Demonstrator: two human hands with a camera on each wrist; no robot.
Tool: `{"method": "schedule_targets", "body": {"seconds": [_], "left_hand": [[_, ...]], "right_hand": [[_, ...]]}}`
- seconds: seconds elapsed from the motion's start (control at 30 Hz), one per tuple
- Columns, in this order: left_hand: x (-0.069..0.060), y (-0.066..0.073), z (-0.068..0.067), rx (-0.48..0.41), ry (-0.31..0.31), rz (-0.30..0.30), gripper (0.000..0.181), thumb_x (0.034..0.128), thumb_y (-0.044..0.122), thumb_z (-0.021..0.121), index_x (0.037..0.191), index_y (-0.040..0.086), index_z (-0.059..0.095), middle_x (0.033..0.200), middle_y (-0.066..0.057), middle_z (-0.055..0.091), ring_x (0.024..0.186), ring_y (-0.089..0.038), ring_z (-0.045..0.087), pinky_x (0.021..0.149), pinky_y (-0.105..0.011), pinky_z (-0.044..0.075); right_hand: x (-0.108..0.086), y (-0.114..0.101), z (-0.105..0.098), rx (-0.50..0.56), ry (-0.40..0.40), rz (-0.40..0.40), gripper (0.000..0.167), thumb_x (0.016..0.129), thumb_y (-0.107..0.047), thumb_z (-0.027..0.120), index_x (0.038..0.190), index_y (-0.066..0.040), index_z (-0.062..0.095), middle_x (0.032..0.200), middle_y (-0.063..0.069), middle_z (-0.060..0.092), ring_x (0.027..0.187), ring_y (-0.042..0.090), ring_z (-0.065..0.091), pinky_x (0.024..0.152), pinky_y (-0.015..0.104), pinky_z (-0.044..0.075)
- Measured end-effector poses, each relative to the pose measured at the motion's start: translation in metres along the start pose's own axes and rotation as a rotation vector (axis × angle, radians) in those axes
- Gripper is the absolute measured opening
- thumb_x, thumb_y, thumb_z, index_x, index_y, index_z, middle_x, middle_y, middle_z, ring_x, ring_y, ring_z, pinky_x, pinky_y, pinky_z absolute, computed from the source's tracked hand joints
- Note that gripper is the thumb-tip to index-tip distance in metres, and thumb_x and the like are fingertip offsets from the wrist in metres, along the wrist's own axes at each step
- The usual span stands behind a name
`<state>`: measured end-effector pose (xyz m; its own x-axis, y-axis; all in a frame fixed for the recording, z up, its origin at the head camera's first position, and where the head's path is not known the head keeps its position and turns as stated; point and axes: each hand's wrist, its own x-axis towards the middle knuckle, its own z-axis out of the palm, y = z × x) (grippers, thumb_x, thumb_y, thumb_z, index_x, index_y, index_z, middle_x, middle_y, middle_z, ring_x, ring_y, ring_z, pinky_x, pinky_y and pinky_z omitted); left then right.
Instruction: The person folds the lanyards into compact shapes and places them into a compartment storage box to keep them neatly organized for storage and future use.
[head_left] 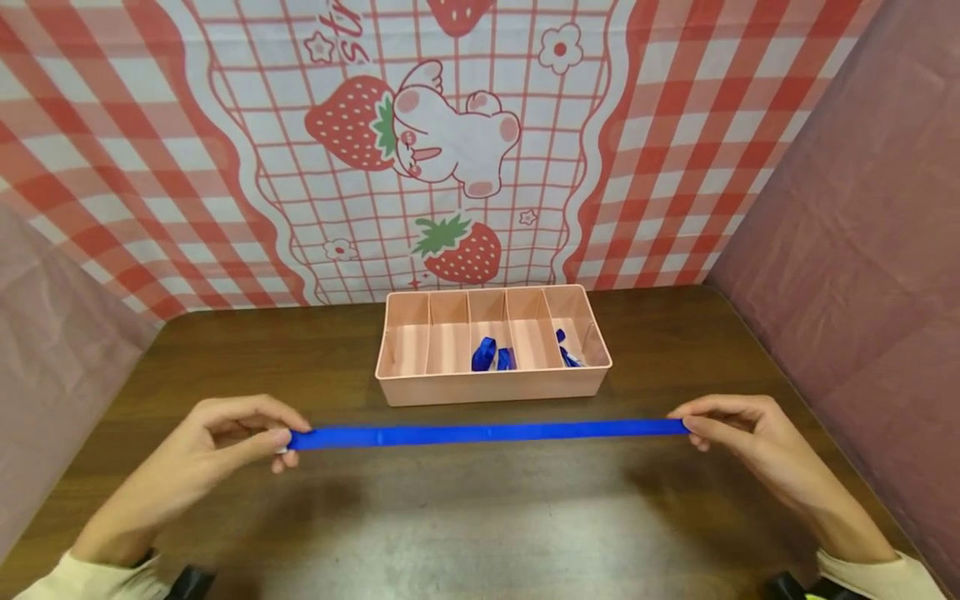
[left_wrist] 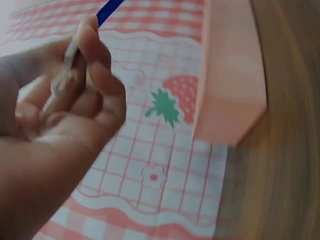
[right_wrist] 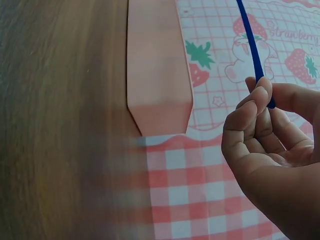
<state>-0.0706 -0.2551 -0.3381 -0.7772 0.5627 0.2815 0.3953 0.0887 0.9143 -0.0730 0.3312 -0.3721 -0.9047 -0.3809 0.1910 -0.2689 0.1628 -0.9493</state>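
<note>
A blue ribbon point(head_left: 487, 433) is stretched nearly level between both hands, in front of the pink divided box. My left hand point(head_left: 232, 437) pinches its left end between thumb and fingers; a small whitish bit shows by the thumb. At the other end, my right hand point(head_left: 738, 429) pinches the ribbon between thumb and forefinger. In the left wrist view the left hand point(left_wrist: 75, 95) has only a short piece of ribbon point(left_wrist: 109, 11) showing past its fingertips. The right wrist view has the ribbon point(right_wrist: 252, 45) running up from the right hand point(right_wrist: 272, 130).
The pink box point(head_left: 495, 387) with several compartments stands at the back of the brown wooden table point(head_left: 495, 517). Blue ribbon pieces point(head_left: 486, 354) lie in its middle compartment, and more blue bits point(head_left: 570, 357) in the rightmost. Behind hangs a strawberry-print checked cloth point(head_left: 480, 158).
</note>
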Motion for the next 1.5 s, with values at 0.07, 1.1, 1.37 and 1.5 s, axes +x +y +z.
{"method": "schedule_targets", "body": {"seconds": [0.07, 1.1, 1.37, 1.5], "left_hand": [[-0.001, -0.001, -0.001, -0.151, -0.08, 0.091, 0.035, 0.0931, -0.025, 0.04, 0.111, -0.007, 0.064, 0.089, -0.015, 0.07, 0.076, -0.024, 0.068, 0.062, -0.038, 0.057], [0.008, 0.014, 0.026, -0.455, -0.26, 0.433, 0.017, 0.1001, -0.004, 0.045, 0.109, -0.005, 0.059, 0.096, -0.018, 0.05, 0.086, -0.029, 0.045, 0.067, -0.035, 0.038], [0.006, 0.026, 0.04, -0.53, -0.293, 0.478, 0.016, 0.0996, -0.003, 0.04, 0.106, -0.007, 0.054, 0.117, -0.021, 0.061, 0.105, -0.036, 0.058, 0.085, -0.044, 0.05], [0.012, 0.029, 0.044, -0.58, -0.284, 0.524, 0.02, 0.0996, -0.004, 0.04, 0.113, -0.01, 0.055, 0.11, -0.021, 0.061, 0.091, -0.034, 0.058, 0.07, -0.04, 0.048]], "right_hand": [[0.0, 0.001, 0.0, -0.067, 0.021, 0.012, 0.019, 0.096, 0.011, 0.055, 0.11, 0.009, 0.067, 0.087, 0.004, 0.07, 0.075, 0.013, 0.063, 0.068, 0.029, 0.053], [0.003, 0.012, 0.01, -0.124, -0.028, 0.083, 0.033, 0.097, 0.003, 0.059, 0.129, -0.002, 0.053, 0.08, 0.012, 0.065, 0.071, 0.026, 0.062, 0.067, 0.037, 0.056], [0.004, 0.015, 0.014, -0.096, -0.084, 0.083, 0.036, 0.096, 0.004, 0.059, 0.131, -0.002, 0.052, 0.079, 0.014, 0.065, 0.07, 0.027, 0.062, 0.066, 0.038, 0.057], [0.002, 0.015, 0.016, -0.076, -0.122, 0.078, 0.037, 0.097, 0.005, 0.057, 0.133, -0.001, 0.05, 0.081, 0.019, 0.066, 0.071, 0.029, 0.064, 0.066, 0.038, 0.057]]}}
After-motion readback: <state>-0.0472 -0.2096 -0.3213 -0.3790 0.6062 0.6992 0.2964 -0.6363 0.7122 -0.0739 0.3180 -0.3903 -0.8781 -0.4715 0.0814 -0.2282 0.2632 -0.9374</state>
